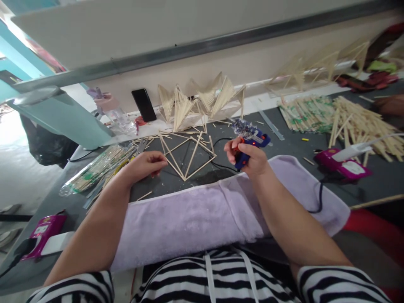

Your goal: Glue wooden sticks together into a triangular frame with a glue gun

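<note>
My right hand (252,156) is wrapped round a blue glue gun (259,139), raised over the table with a finger at its orange trigger. A red light glows on its body, and its front end is wrapped in something silvery and crumpled. A geometric frame of thin wooden sticks (193,159) lies on the dark table between my hands. At the frame's left corner my left hand (148,164) has its fingers pinched together; whether they grip a stick or something small is hidden.
A lilac towel (189,223) covers the table's front edge. Finished stick structures (183,105) and a phone (144,105) stand against the wall. Bundled sticks (306,113) and loose sticks (362,122) lie right, near a magenta power box (342,164). Another person's hand (391,105) is far right.
</note>
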Tool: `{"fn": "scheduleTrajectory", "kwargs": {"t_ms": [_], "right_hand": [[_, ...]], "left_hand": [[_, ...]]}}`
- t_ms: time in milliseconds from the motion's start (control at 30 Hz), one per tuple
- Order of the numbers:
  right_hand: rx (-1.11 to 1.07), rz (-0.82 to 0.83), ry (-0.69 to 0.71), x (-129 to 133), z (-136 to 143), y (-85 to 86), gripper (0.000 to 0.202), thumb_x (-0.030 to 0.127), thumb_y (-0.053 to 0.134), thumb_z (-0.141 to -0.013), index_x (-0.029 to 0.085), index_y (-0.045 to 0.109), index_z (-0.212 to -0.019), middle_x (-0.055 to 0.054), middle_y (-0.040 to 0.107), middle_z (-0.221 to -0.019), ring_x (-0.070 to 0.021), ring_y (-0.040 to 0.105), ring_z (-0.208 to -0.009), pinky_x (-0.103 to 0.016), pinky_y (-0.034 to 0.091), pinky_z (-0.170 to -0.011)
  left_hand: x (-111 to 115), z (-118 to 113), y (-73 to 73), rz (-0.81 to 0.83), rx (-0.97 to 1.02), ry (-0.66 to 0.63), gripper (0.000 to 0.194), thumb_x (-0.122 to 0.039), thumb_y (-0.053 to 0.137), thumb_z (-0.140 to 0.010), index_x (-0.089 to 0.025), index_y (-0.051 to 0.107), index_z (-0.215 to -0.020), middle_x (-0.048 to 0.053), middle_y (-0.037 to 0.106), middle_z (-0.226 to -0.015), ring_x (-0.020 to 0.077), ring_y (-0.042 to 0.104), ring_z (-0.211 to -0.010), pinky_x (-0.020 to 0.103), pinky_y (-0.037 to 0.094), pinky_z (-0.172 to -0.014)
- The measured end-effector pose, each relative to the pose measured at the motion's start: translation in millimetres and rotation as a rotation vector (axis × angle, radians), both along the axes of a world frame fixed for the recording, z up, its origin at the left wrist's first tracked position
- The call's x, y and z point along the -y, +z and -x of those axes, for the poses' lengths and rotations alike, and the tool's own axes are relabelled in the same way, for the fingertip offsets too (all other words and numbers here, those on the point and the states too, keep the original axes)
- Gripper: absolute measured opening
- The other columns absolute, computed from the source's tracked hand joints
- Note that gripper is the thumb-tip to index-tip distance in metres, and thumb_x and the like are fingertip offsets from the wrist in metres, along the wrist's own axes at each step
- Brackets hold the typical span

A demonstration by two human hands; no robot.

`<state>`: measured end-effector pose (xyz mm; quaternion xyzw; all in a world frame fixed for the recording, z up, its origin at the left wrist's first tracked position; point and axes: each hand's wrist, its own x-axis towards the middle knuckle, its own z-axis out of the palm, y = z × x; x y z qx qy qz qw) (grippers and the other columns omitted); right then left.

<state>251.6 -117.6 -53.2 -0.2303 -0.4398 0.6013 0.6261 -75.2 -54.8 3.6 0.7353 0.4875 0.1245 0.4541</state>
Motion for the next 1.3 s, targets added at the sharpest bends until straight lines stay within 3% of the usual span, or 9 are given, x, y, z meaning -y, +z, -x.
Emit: {"fn": "scheduleTrajectory", "kwargs": {"t_ms": [133,267,400,533,667,800,1067,1200,1300], "right_hand": [[0.048,0.129,-0.19,-5,2,-4.3,0.02,0.038,0.07,-0.07,0.022,0.06,-0.077,-0.003,0.069,-0.094,-0.0122,0.059,-0.064,-0.025,0.045,-0.052],[0.131,0.216,-0.258,-9,9,-9.8,0.025,0.041,0.072,-0.068,0.022,0.059,-0.077,-0.005,0.069,-0.108,-0.0144,0.062,-0.073,-0.027,0.049,-0.058],[0.154,0.24,-0.291,-14,17,-5.1,0.027,0.041,0.076,-0.066,0.022,0.06,-0.077,-0.004,0.067,-0.113,-0.0136,0.063,-0.075,-0.026,0.051,-0.059],[0.143,0.251,-0.31,-20,28,10.8,0.029,0.038,0.08,-0.063,0.022,0.063,-0.079,-0.002,0.067,-0.111,-0.0093,0.059,-0.068,-0.024,0.048,-0.057],[0.162,0.219,-0.269,-28,38,21.8,0.03,0.037,0.082,-0.061,0.021,0.065,-0.08,-0.001,0.068,-0.102,-0.0076,0.057,-0.066,-0.022,0.045,-0.055],[0.267,0.129,-0.257,-42,43,21.0,0.032,0.04,0.079,-0.065,0.021,0.067,-0.088,0.0,0.068,-0.095,-0.0093,0.055,-0.066,-0.024,0.045,-0.059],[0.39,-0.056,-0.209,-58,35,19.6,0.034,0.048,0.077,-0.067,0.023,0.068,-0.089,-0.003,0.069,-0.11,-0.018,0.062,-0.089,-0.031,0.05,-0.075],[0.472,-0.076,-0.143,-61,26,26.2,0.041,0.052,0.077,-0.066,0.023,0.067,-0.093,-0.004,0.068,-0.112,-0.016,0.059,-0.08,-0.029,0.048,-0.067],[0.536,-0.098,-0.08,-66,23,34.1,0.044,0.054,0.078,-0.065,0.023,0.068,-0.094,-0.003,0.069,-0.095,-0.013,0.053,-0.066,-0.029,0.045,-0.061]], "left_hand": [[-1,-32,9.4,-0.291,0.174,0.13,0.021,-0.032,0.065,-0.076,-0.016,0.064,-0.091,-0.002,0.061,-0.069,0.0092,0.055,-0.052,0.02,0.045,-0.05],[-11,-66,7.5,-0.542,0.165,0.016,0.033,-0.024,0.066,-0.073,-0.017,0.069,-0.104,0.006,0.066,-0.107,0.0084,0.057,-0.06,0.021,0.047,-0.055],[-25,-90,-0.2,-0.71,0.154,-0.075,0.028,-0.017,0.065,-0.072,-0.017,0.073,-0.099,0.007,0.068,-0.106,0.0171,0.063,-0.093,0.022,0.05,-0.069],[-31,-102,-6.7,-0.752,0.175,-0.115,0.024,-0.014,0.06,-0.074,-0.017,0.075,-0.093,0.005,0.071,-0.096,0.0167,0.063,-0.093,0.024,0.048,-0.075],[-35,-105,-14.1,-0.754,0.229,-0.03,0.019,-0.017,0.059,-0.079,-0.016,0.076,-0.088,0.005,0.073,-0.092,0.0159,0.065,-0.087,0.025,0.047,-0.08],[-37,-105,-17.3,-0.718,0.252,0.045,0.02,-0.015,0.056,-0.079,-0.017,0.075,-0.084,0.002,0.073,-0.088,0.0149,0.065,-0.084,0.023,0.048,-0.075],[-37,-107,-19.3,-0.675,0.28,0.09,0.018,-0.013,0.06,-0.077,-0.016,0.076,-0.086,0.002,0.073,-0.084,0.0148,0.065,-0.081,0.024,0.049,-0.076],[-43,-105,-29.6,-0.547,0.355,0.103,0.023,-0.017,0.06,-0.077,-0.017,0.075,-0.094,0.003,0.073,-0.091,0.0146,0.066,-0.078,0.024,0.052,-0.072],[-45,-104,-32.4,-0.502,0.393,0.081,0.023,-0.018,0.06,-0.076,-0.016,0.075,-0.094,0.004,0.071,-0.089,0.0146,0.065,-0.075,0.024,0.053,-0.07]]}}
